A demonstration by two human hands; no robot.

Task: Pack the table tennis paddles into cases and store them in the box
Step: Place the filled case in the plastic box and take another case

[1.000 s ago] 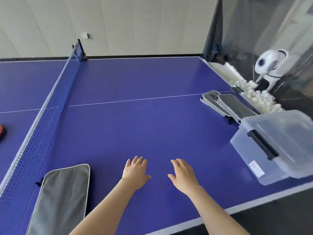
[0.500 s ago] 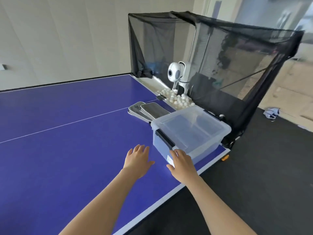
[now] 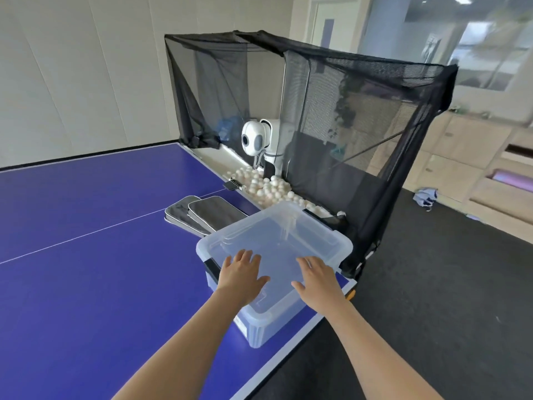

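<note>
A clear plastic box with its lid on and a black latch stands at the near right corner of the blue table. My left hand lies over the lid's near left part, fingers straight and spread. My right hand is over the lid's near right part, fingers straight too. Both hold nothing. Two grey paddle cases lie overlapped on the table just behind the box. No bare paddle is in view.
A black ball-catch net rises behind the table's end, with a white ball-serving robot and a pile of white balls in its tray. Dark floor lies to the right of the table edge.
The view swung right, away from the net and the grey case at the near left. Both hands travelled from the bare table onto the box lid.
</note>
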